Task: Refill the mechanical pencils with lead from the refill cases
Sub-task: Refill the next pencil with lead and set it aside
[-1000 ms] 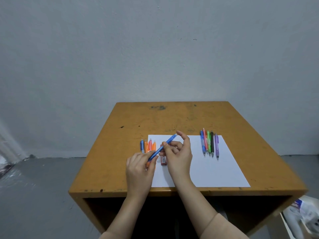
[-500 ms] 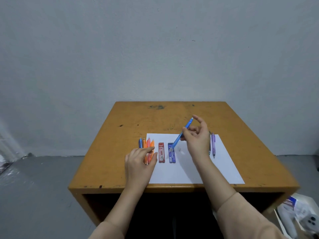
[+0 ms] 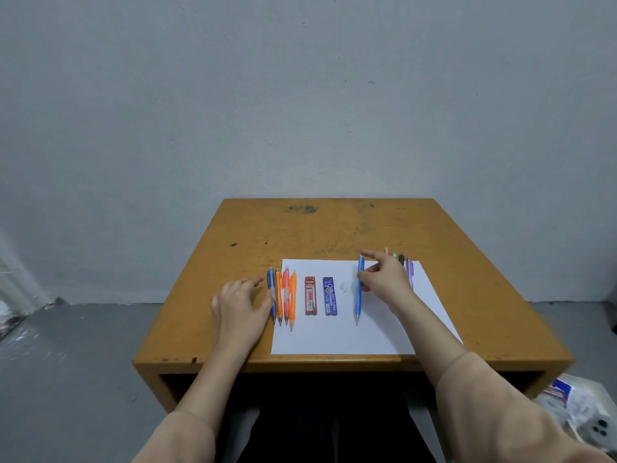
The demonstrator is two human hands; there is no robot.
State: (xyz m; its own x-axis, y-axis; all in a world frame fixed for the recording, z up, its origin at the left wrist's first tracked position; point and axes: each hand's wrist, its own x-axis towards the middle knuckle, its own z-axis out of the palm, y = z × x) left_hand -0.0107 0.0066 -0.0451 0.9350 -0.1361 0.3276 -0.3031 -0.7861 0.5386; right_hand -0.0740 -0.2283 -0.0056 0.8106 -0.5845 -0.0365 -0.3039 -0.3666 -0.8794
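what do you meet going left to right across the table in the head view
left hand, row of pencils, red lead case, blue lead case, light blue pencil pinched by the right hand, purple pencil

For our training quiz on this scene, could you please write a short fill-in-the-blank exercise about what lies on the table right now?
1. The right hand pinches a pencil whose colour is ___.
2. The red refill case lies on the ___ side of the blue refill case.
3. Both cases rest on a sheet of white ___ on the wooden table.
4. The left hand lies flat beside the pencil row, holding ___.
Missing words: blue; left; paper; nothing.
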